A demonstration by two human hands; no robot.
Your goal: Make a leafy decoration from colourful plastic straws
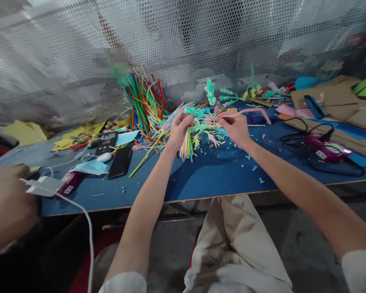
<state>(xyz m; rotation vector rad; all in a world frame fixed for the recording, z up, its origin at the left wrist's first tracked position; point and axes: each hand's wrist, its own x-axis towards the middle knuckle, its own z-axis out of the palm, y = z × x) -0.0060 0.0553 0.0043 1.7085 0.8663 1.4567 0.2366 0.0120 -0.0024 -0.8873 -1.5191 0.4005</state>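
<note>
Over the middle of the table my left hand has its fingers closed beside fuzzy mint-green pieces; what lies between its fingertips is hidden. My right hand pinches a pink pipe cleaner, whose free end arches over to the right and bends down. The two hands are a short way apart. Below and between them lies a pile of pale green, yellow and pink pipe-cleaner sprigs. A mint-green fuzzy sprig stands up behind the hands.
A thick bundle of coloured pipe cleaners stands behind left. A black phone and a face mask lie left, near another person's hand. To the right are a purple power strip with black cables and cardboard. Clippings litter the blue table.
</note>
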